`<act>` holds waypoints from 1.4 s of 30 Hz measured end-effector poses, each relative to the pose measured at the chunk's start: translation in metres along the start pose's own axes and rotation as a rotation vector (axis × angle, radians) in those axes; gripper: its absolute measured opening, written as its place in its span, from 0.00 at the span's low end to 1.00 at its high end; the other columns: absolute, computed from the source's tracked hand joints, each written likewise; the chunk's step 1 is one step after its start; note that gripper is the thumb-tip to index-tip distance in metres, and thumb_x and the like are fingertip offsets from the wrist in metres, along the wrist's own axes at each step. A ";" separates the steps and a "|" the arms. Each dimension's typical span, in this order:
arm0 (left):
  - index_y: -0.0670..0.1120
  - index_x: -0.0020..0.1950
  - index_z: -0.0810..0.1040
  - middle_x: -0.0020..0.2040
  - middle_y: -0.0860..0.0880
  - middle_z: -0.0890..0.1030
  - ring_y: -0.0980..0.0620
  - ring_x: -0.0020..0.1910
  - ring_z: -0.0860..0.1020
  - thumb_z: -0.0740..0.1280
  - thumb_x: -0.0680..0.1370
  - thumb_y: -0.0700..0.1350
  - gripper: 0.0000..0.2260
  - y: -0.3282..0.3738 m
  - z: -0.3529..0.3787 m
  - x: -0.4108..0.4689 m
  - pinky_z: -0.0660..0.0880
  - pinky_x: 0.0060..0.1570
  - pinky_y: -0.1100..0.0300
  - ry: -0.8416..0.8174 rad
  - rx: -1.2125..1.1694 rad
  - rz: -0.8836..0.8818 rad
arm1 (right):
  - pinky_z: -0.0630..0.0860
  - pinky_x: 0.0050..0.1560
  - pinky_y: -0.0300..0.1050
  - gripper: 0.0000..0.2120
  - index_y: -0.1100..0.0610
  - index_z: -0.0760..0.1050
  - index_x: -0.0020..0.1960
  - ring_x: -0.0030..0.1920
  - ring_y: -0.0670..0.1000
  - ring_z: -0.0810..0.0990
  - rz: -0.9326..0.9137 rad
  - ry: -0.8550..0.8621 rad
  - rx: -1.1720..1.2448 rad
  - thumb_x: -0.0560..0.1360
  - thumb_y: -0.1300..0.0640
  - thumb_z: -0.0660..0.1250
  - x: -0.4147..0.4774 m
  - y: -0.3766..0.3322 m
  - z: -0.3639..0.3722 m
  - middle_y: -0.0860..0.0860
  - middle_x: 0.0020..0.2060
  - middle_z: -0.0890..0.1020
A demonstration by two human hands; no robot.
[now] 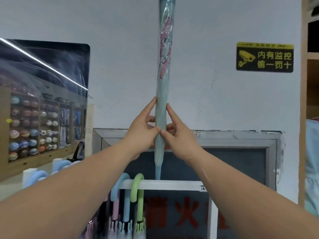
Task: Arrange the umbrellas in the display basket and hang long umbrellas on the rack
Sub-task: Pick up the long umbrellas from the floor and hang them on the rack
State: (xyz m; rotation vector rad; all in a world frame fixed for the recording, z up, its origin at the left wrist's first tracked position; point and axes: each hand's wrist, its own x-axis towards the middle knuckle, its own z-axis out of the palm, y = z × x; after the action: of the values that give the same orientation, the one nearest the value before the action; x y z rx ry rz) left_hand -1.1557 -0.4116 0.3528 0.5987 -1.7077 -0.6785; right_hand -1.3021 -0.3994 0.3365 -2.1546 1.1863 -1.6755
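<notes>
Hands [143,131] [179,135] gripping long umbrella [164,75], rack [172,185] holding umbrellas [137,188]

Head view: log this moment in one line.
held: long pale-blue plastic-wrapped umbrella, upright | left hand: grips it | right hand: grips it | lower end: at white rack bar | hung: green-handled umbrella, blue-handled umbrella

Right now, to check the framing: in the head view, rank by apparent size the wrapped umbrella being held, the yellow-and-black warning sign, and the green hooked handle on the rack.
1. wrapped umbrella, helped by being nearest the camera
2. warning sign
3. green hooked handle
</notes>
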 end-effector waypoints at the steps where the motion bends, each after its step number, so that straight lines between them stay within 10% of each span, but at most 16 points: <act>1: 0.74 0.74 0.60 0.55 0.47 0.80 0.47 0.47 0.85 0.65 0.79 0.31 0.40 -0.005 0.002 -0.005 0.84 0.41 0.51 -0.008 -0.030 -0.015 | 0.83 0.52 0.53 0.37 0.25 0.52 0.74 0.47 0.50 0.85 0.007 -0.012 0.025 0.81 0.57 0.66 -0.004 0.006 0.003 0.51 0.46 0.81; 6: 0.73 0.75 0.59 0.54 0.46 0.82 0.55 0.48 0.85 0.65 0.80 0.31 0.40 -0.027 0.007 -0.025 0.82 0.38 0.57 -0.050 -0.105 -0.057 | 0.83 0.54 0.57 0.39 0.26 0.51 0.75 0.49 0.50 0.84 0.015 -0.071 0.065 0.81 0.60 0.66 -0.024 0.026 0.011 0.40 0.42 0.81; 17: 0.70 0.76 0.60 0.50 0.54 0.87 0.57 0.53 0.84 0.68 0.81 0.46 0.30 -0.049 0.005 -0.036 0.77 0.63 0.49 -0.070 0.006 -0.056 | 0.81 0.49 0.47 0.45 0.27 0.40 0.76 0.42 0.55 0.80 0.100 -0.160 -0.142 0.80 0.60 0.66 -0.059 0.041 0.014 0.55 0.48 0.81; 22: 0.71 0.76 0.59 0.51 0.49 0.86 0.50 0.54 0.85 0.68 0.81 0.40 0.34 -0.061 0.008 -0.040 0.80 0.57 0.44 -0.117 -0.075 -0.064 | 0.75 0.40 0.39 0.44 0.25 0.42 0.75 0.35 0.46 0.77 0.122 -0.185 -0.167 0.79 0.58 0.67 -0.065 0.049 0.012 0.56 0.44 0.82; 28: 0.70 0.76 0.57 0.49 0.41 0.86 0.45 0.50 0.86 0.68 0.80 0.36 0.37 -0.075 0.004 -0.046 0.80 0.56 0.42 -0.237 0.001 -0.119 | 0.83 0.53 0.58 0.30 0.35 0.60 0.77 0.54 0.56 0.83 0.243 -0.048 0.086 0.81 0.53 0.66 -0.062 0.056 0.014 0.53 0.51 0.83; 34: 0.69 0.75 0.58 0.46 0.44 0.87 0.45 0.50 0.86 0.70 0.78 0.39 0.36 -0.086 -0.001 -0.041 0.78 0.60 0.41 -0.326 0.108 -0.141 | 0.82 0.52 0.60 0.29 0.35 0.61 0.76 0.51 0.57 0.83 0.191 -0.090 0.011 0.82 0.58 0.64 -0.063 0.053 0.019 0.53 0.46 0.85; 42: 0.70 0.66 0.73 0.54 0.41 0.82 0.41 0.55 0.83 0.66 0.80 0.54 0.16 -0.089 0.010 -0.040 0.79 0.58 0.38 -0.196 0.023 -0.134 | 0.79 0.47 0.49 0.33 0.22 0.58 0.69 0.40 0.52 0.79 0.151 -0.132 -0.056 0.81 0.58 0.65 -0.061 0.056 0.013 0.63 0.43 0.82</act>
State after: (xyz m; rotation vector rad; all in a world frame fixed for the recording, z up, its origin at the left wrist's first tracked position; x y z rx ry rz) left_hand -1.1530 -0.4445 0.2607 0.6862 -1.8709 -0.8364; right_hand -1.3207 -0.4006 0.2543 -2.1113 1.3351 -1.4325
